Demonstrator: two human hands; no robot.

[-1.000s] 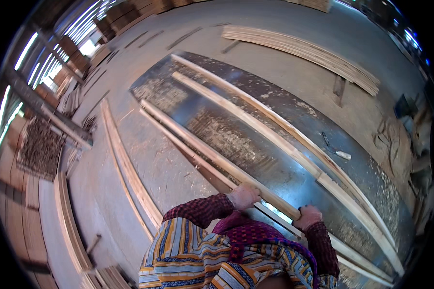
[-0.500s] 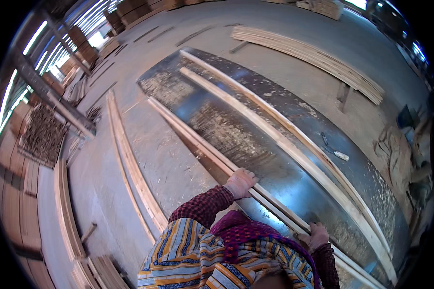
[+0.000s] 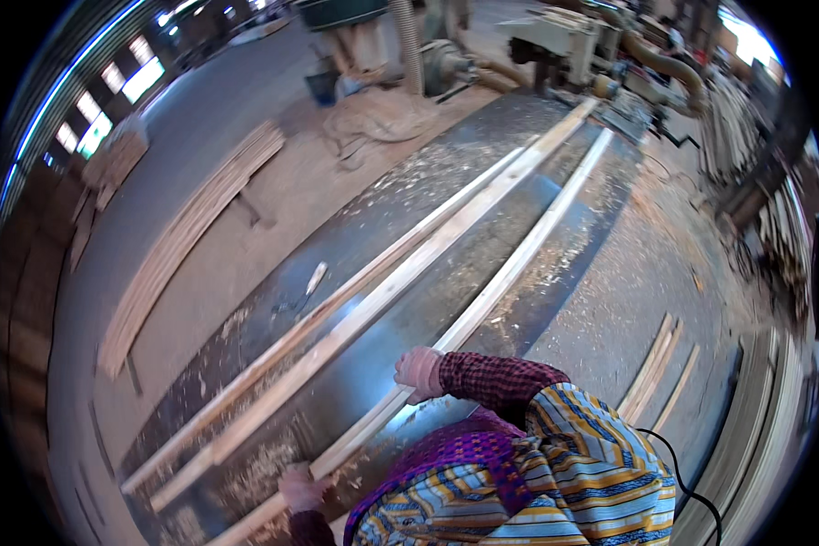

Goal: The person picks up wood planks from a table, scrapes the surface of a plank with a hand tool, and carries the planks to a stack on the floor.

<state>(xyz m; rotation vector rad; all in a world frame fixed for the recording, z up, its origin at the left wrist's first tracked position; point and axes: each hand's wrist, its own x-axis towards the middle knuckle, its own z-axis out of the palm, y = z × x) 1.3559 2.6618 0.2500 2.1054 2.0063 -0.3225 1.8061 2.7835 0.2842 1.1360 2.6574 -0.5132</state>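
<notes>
Both hands clamp one long wooden strip lying on the dark metal surface: right grip higher up, left grip near its end. Probably light but whippy; the far end will likely sag.

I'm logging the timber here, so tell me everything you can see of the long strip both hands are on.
The wooden strip is pale, narrow, straight and very long. It lies flat on the dark metal sheet, running from the lower left toward the machines at upper right, amid sawdust. The right hand grips it partway along; the left hand holds its near end.
</notes>
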